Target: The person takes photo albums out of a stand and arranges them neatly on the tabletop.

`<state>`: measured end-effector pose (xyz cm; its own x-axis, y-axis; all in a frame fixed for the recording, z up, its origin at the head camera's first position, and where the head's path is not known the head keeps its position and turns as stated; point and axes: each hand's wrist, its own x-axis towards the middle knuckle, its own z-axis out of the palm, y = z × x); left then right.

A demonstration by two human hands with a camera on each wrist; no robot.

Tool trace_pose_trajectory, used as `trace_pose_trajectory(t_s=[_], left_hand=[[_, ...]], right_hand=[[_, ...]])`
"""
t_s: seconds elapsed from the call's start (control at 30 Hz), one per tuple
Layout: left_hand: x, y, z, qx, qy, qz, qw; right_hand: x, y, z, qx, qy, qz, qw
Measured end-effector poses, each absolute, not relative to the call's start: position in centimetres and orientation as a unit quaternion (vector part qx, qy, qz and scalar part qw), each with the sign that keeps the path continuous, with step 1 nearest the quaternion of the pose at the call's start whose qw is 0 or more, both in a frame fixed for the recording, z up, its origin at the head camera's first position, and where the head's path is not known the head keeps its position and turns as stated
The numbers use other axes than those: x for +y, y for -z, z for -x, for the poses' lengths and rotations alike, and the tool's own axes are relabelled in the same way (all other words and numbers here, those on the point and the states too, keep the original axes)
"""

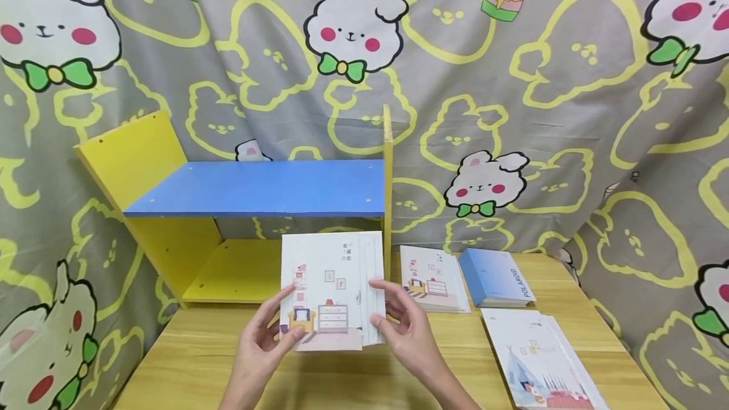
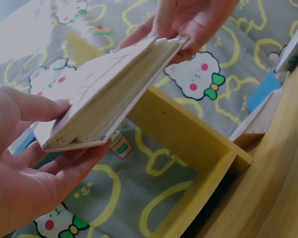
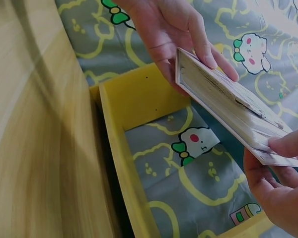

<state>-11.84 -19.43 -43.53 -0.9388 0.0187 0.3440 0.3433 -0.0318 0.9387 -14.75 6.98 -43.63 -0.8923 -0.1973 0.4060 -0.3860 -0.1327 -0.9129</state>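
Note:
A white photo album (image 1: pixel 336 271) with an armchair and a chest of drawers drawn on its cover is held up in front of the shelf by both hands. My left hand (image 1: pixel 264 334) grips its left edge, thumb on the cover and fingers underneath. On the other side my right hand (image 1: pixel 407 328) pinches the right edge, where the cover sits back from the pale layers below. The thick page block (image 2: pixel 114 99) shows between the covers in the left wrist view. In the right wrist view, the page edges (image 3: pixel 218 99) fan slightly near the right thumb.
Behind the album stands a yellow shelf unit with a blue board (image 1: pixel 267 188) and a yellow lower board (image 1: pixel 239 264). On the wooden table (image 1: pixel 188 359), to the right, lie a similar white album (image 1: pixel 429 277), a blue POLAROID album (image 1: pixel 495 274) and a tent-pictured white album (image 1: pixel 538 359). A patterned curtain (image 1: pixel 455 112) surrounds everything.

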Motion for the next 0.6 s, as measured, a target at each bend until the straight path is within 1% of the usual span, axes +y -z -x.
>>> trace_pose_trajectory(t_s=[0.6], left_hand=[[-17.7,44.0,12.4,-0.658,0.725,0.175,0.1]], right_hand=[[9.0,43.6,14.4,-0.668,-0.709,-0.208,0.089]])
